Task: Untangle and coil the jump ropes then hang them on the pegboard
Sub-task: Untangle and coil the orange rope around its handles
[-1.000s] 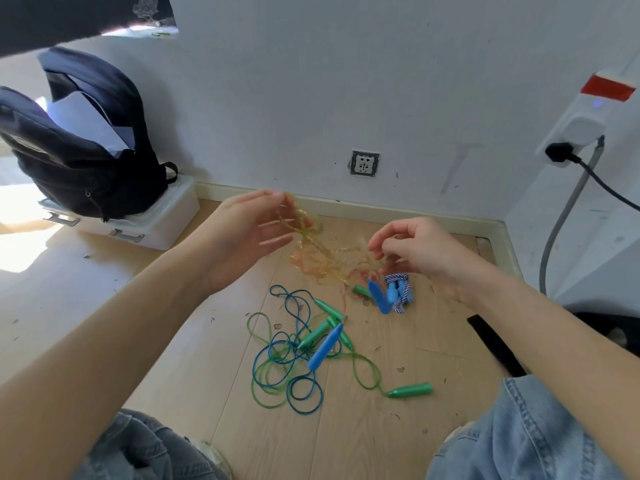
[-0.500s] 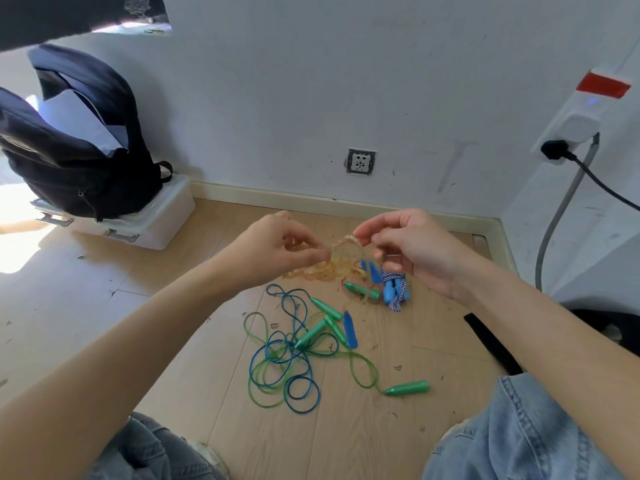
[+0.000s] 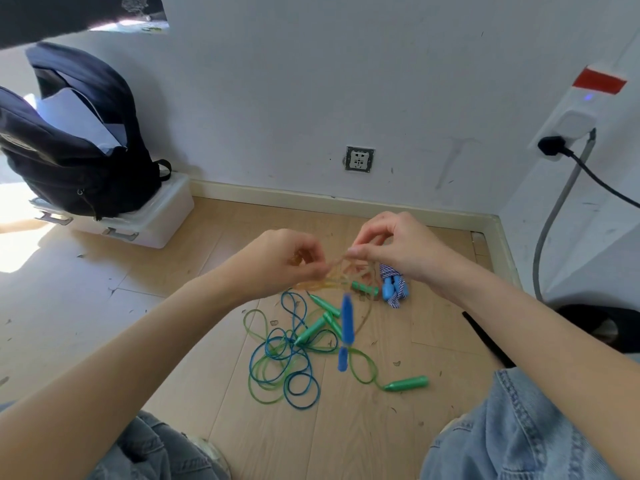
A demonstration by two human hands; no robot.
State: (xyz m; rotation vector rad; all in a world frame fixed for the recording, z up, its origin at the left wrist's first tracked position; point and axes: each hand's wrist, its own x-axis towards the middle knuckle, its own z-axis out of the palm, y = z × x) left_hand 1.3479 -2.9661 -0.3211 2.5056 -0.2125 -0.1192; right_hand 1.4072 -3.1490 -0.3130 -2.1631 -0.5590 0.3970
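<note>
Nearest me, below the hands, I saw the tangled green and blue ropes [image 3: 282,358] lying on the floor [image 3: 104,306], one green handle [image 3: 407,383] off toward my right knee and two blurred blue handles [image 3: 347,322] dangling above the pile. My left hand [image 3: 287,261] and right hand [image 3: 391,249] were close together, each pinching the translucent amber rope [image 3: 337,277], whose loops sagged beneath them. Just beyond the right hand lay a blue-and-white braided rope [image 3: 393,287], and farther off stood a backpack [image 3: 76,140] on a white box [image 3: 152,220], left of the hands.
</note>
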